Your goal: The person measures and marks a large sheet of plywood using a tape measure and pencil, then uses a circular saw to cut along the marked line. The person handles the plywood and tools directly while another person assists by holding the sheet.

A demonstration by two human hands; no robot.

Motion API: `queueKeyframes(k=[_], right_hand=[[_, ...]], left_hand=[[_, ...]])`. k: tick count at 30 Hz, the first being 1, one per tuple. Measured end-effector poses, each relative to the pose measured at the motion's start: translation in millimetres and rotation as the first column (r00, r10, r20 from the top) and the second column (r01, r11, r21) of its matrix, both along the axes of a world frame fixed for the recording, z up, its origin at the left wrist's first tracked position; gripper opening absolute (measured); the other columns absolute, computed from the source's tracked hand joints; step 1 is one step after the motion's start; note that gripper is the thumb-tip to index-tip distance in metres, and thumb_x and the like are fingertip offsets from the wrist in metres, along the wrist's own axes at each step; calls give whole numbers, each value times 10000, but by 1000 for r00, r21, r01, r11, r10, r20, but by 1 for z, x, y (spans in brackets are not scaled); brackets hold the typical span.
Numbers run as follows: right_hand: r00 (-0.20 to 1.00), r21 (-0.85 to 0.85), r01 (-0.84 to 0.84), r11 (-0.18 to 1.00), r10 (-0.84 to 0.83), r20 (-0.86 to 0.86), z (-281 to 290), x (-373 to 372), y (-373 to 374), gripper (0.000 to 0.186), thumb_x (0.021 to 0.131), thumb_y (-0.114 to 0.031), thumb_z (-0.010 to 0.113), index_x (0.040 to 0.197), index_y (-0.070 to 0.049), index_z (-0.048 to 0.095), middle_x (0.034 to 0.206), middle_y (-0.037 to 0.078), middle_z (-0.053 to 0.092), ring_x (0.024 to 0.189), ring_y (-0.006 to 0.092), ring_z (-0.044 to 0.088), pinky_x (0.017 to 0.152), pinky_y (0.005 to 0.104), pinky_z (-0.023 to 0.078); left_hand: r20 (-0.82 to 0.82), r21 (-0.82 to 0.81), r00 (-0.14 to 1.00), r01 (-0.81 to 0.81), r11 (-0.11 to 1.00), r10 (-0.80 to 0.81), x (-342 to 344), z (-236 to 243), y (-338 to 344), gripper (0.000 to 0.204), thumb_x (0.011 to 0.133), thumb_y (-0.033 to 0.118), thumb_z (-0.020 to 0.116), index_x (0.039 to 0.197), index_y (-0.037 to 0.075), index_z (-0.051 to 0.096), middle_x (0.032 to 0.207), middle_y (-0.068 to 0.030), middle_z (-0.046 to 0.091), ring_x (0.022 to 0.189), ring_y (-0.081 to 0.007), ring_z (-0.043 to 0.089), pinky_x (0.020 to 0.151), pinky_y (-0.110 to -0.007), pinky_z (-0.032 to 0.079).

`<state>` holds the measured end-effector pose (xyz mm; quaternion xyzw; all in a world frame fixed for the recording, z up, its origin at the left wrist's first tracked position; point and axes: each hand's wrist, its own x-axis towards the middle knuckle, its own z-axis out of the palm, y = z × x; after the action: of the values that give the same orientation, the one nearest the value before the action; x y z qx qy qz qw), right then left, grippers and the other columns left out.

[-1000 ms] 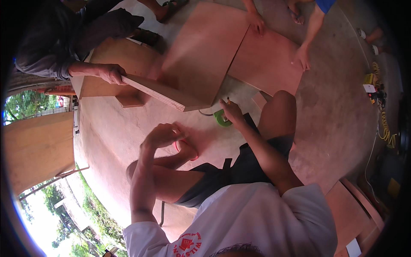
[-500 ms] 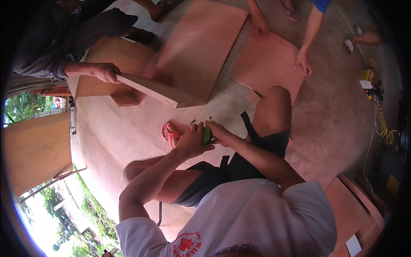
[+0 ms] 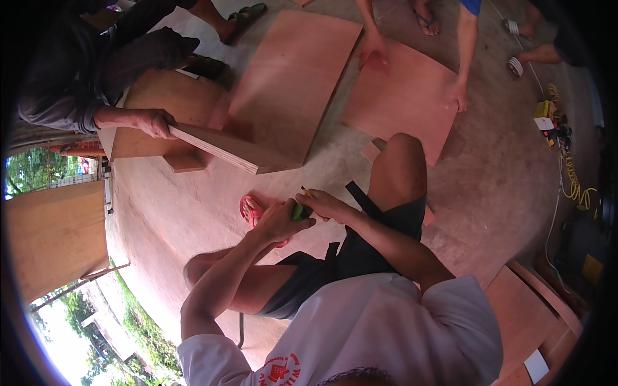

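Observation:
In front of my knees my left hand [image 3: 278,222] is closed around a small green rounded object [image 3: 300,212], whose kind I cannot make out. Right beside it, my right hand [image 3: 322,204] has its fingers bent round a thin yellowish pencil [image 3: 307,192], which sticks up past the fingers with a dark end. The fingertips of both hands come close together around the green object, and some of them are hidden.
A person at the left grips a thick plywood panel [image 3: 219,149] by its edge. Another person's hands rest on a reddish plywood sheet [image 3: 402,96] beyond my knee. A large board [image 3: 296,71] lies between them. Yellow coiled cord [image 3: 579,193] and tools lie at the right.
My hands have shifted slightly left and down, and the pencil now leans left. The other person's sheet has turned a little, while the panel at the left has moved slightly nearer.

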<state>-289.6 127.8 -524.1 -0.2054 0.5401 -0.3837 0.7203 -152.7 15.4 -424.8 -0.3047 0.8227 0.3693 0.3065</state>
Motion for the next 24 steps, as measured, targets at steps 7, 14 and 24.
queueKeyframes(k=[7, 14, 24], right_hand=[[989, 17, -107, 994, 108, -103, 8, -14, -3, 597, 991, -629, 571, 962, -33, 601, 710, 19, 563, 538, 111, 485, 462, 292, 376], [938, -72, -100, 992, 70, -339, 12, -29, 0, 539, 959, -568, 657, 953, -31, 608, 752, 38, 589, 675, 145, 563, 612, 343, 466], [950, -165, -242, 956, 199, -241, 17, -38, -8, 442, 975, -509, 687, 1053, -76, 649, 870, 9, 598, 786, 108, 548, 619, 296, 442]], left_hand=[[-113, 263, 987, -82, 961, 115, 4, -4, -12, 732, 890, 534, 689, 1376, 16, 511, 1088, -242, 706, 1026, -386, 694, 934, -439, 517], [-15, 309, 1000, -7, 951, 13, 0, 6, -19, 747, 880, 519, 711, 1380, 5, 501, 1100, -231, 699, 1024, -360, 690, 925, -413, 516], [-104, 377, 992, -29, 926, 73, 7, -13, -16, 907, 954, 577, 623, 1555, 2, 262, 1244, -282, 648, 1193, -396, 635, 1047, -418, 455]])
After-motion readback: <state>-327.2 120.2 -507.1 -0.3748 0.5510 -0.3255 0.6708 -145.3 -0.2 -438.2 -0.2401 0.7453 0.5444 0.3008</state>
